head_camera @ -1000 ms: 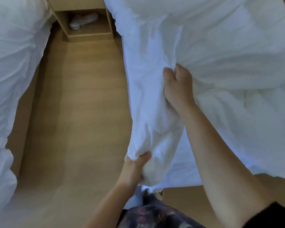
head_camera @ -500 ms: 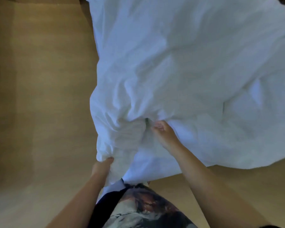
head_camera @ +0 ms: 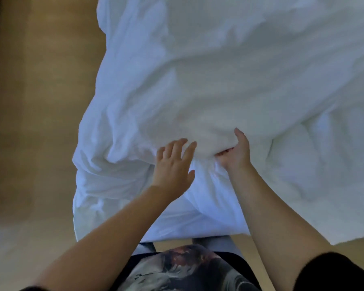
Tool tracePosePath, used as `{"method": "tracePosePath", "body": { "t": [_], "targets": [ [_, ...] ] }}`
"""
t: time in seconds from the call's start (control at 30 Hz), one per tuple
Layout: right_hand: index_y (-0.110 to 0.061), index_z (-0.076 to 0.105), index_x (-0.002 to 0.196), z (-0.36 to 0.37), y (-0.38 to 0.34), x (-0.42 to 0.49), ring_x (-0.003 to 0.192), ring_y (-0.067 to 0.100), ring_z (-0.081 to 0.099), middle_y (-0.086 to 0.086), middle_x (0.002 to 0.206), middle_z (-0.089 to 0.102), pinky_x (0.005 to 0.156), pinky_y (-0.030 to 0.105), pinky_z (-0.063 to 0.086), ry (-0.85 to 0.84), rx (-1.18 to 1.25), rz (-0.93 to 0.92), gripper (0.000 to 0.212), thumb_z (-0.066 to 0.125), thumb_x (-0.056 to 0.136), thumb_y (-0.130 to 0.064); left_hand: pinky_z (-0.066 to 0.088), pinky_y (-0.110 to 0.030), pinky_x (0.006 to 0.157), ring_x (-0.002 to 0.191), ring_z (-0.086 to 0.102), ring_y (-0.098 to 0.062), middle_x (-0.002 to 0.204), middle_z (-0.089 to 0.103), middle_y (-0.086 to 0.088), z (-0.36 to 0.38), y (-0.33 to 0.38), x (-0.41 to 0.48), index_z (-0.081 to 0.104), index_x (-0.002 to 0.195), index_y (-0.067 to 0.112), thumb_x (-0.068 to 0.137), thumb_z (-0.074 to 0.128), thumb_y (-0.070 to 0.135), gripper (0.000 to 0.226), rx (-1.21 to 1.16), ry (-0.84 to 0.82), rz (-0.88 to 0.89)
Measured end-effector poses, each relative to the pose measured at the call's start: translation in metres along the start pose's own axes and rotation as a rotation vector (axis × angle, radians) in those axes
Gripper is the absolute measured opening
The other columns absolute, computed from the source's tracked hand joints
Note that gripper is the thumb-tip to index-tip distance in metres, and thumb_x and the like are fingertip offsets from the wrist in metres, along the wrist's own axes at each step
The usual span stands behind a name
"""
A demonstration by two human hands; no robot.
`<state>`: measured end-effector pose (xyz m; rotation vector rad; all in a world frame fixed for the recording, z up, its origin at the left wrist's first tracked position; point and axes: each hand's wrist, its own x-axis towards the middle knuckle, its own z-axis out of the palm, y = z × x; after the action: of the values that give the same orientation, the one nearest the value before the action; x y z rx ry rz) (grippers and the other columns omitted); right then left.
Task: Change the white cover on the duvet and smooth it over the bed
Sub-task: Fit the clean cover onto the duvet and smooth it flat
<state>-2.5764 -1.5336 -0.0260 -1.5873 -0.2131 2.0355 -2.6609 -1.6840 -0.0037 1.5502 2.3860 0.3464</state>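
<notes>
The white duvet cover [head_camera: 208,85] lies crumpled over the corner of the bed and hangs toward the floor on the left. A thicker padded bulge, the duvet [head_camera: 208,133], shows under the cloth between my hands. My left hand [head_camera: 173,164] hovers flat over the cover with its fingers spread, holding nothing. My right hand [head_camera: 236,153] is curled into a fold of the cover beside the bulge, thumb up and fingers tucked under the cloth. The bed itself is hidden beneath the fabric.
Bare wooden floor [head_camera: 36,122] runs along the left of the bed and under its near edge [head_camera: 282,248]. My patterned shirt [head_camera: 187,269] fills the bottom middle. A dark strip edges the far left.
My left hand let go of the hanging lower corner and rose with fingers spread beside my right hand. The right hand shifted slightly right, still gripping. The view tilted further down onto the bed.
</notes>
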Motion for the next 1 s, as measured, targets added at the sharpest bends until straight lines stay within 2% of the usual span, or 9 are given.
{"method": "tracePosePath", "body": {
  "t": [0.1, 0.17, 0.27, 0.4, 0.53, 0.63, 0.73, 0.87, 1.0],
  "targets": [
    [-0.015, 0.065, 0.099, -0.011, -0.046, 0.02, 0.096, 0.026, 0.065, 0.006, 0.099, 0.07, 0.094, 0.038, 0.047, -0.109, 0.085, 0.014, 0.027, 0.057, 0.088, -0.038, 0.024, -0.044, 0.106, 0.131, 0.033, -0.029, 0.146, 0.031, -0.009, 0.031, 0.04, 0.056, 0.012, 0.149, 0.014, 0.083, 0.061, 0.05, 0.089, 0.177, -0.217, -0.141],
    [-0.019, 0.061, 0.091, -0.019, -0.08, 0.034, 0.077, 0.017, 0.064, 0.001, 0.083, 0.067, 0.086, 0.031, 0.047, -0.153, 0.063, 0.008, 0.018, 0.056, 0.088, -0.036, 0.025, -0.045, 0.106, 0.13, 0.034, -0.03, 0.143, 0.033, -0.011, 0.05, 0.061, 0.084, 0.007, 0.148, 0.013, 0.087, 0.058, 0.046, 0.087, 0.259, -0.3, -0.249],
    [-0.017, 0.045, 0.071, -0.031, -0.12, 0.048, 0.035, 0.008, 0.04, -0.004, 0.043, 0.043, 0.065, 0.025, 0.045, -0.164, -0.102, 0.038, 0.024, 0.049, 0.095, -0.018, 0.034, -0.041, 0.099, 0.12, 0.048, -0.032, 0.131, 0.048, -0.013, 0.065, 0.082, 0.114, 0.025, 0.141, 0.009, 0.095, 0.043, 0.015, 0.05, 0.285, -0.285, -0.32],
    [-0.013, 0.043, 0.071, -0.051, -0.146, 0.037, 0.032, 0.009, 0.028, -0.004, 0.038, 0.035, 0.063, 0.025, 0.046, -0.226, -0.259, 0.031, 0.025, 0.045, 0.096, -0.008, 0.037, -0.035, 0.074, 0.1, 0.059, -0.037, 0.108, 0.062, -0.016, 0.064, 0.107, 0.118, 0.048, 0.108, 0.007, 0.094, 0.034, 0.007, 0.02, 0.076, -0.204, -0.361],
    [-0.013, 0.048, 0.069, -0.088, -0.163, 0.011, 0.044, 0.012, 0.049, -0.001, 0.049, 0.051, 0.064, 0.028, 0.05, -0.401, -0.234, -0.044, 0.024, 0.04, 0.09, -0.006, 0.03, -0.031, 0.057, 0.069, 0.047, -0.031, 0.066, 0.05, -0.01, 0.025, 0.126, 0.1, 0.039, 0.061, 0.009, 0.091, 0.038, 0.008, 0.03, -0.333, -0.234, -0.445],
    [-0.017, 0.047, 0.072, -0.112, -0.164, 0.006, 0.077, 0.019, 0.059, 0.002, 0.072, 0.061, 0.077, 0.034, 0.047, -0.427, -0.209, -0.033, 0.009, 0.042, 0.071, -0.009, 0.028, -0.023, 0.043, 0.043, 0.038, -0.013, 0.049, 0.041, 0.003, -0.01, 0.141, 0.087, 0.042, 0.051, 0.016, 0.09, 0.044, 0.017, 0.039, -0.779, -0.314, -0.557],
    [-0.017, 0.05, 0.082, -0.118, -0.155, 0.018, 0.109, 0.027, 0.052, 0.008, 0.102, 0.056, 0.091, 0.043, 0.039, -0.327, -0.11, 0.068, 0.013, 0.037, 0.086, -0.017, 0.032, -0.013, 0.037, 0.036, 0.043, -0.009, 0.042, 0.048, 0.008, -0.026, 0.156, 0.072, 0.057, 0.041, 0.021, 0.086, 0.049, 0.03, 0.047, -1.074, -0.375, -0.622],
    [-0.018, 0.058, 0.104, -0.095, -0.16, 0.021, 0.103, 0.033, 0.056, 0.009, 0.108, 0.059, 0.098, 0.052, 0.038, -0.661, 0.056, -0.003, 0.036, 0.043, 0.083, -0.043, 0.036, -0.018, 0.044, 0.042, 0.049, -0.012, 0.053, 0.054, 0.003, -0.02, 0.161, 0.06, 0.063, 0.059, 0.02, 0.08, 0.061, 0.037, 0.027, -1.053, -0.283, -0.71],
    [-0.018, 0.062, 0.108, -0.09, -0.193, 0.013, 0.109, 0.033, 0.058, 0.008, 0.11, 0.063, 0.099, 0.049, 0.044, -0.582, 0.193, -0.054, 0.028, 0.044, 0.09, -0.031, 0.029, -0.03, 0.06, 0.064, 0.037, -0.023, 0.063, 0.039, -0.004, -0.019, 0.17, 0.064, 0.045, 0.067, 0.009, 0.088, 0.054, 0.024, 0.027, -0.86, 0.16, -0.844]
  ]
}}
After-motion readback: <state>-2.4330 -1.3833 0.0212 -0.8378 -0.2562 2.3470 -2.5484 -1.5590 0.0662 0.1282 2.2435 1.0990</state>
